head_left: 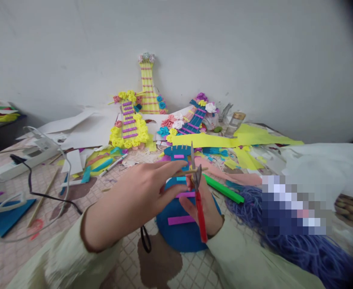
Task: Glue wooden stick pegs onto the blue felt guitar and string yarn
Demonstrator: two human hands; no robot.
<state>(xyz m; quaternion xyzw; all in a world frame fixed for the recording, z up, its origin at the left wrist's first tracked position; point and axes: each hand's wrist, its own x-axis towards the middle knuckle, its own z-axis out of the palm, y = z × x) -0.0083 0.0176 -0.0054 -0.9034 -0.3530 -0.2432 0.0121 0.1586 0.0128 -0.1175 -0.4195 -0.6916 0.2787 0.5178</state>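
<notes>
Above a blue guitar-shaped piece with purple and light blue strips, both hands meet. Red-handled scissors are in my right hand, their metal blades apart and pointing away from me. Between the fingertips of my left hand is a thin wooden stick, which reaches across to the scissor blades. Small pegs stick up along the blue piece's far end. My hands hide the middle of the blue piece.
Decorated guitar shapes lean near the wall. A green strip and blue-purple yarn lie at right. On the left are a power strip, cables and another stick. A glass jar stands behind yellow paper.
</notes>
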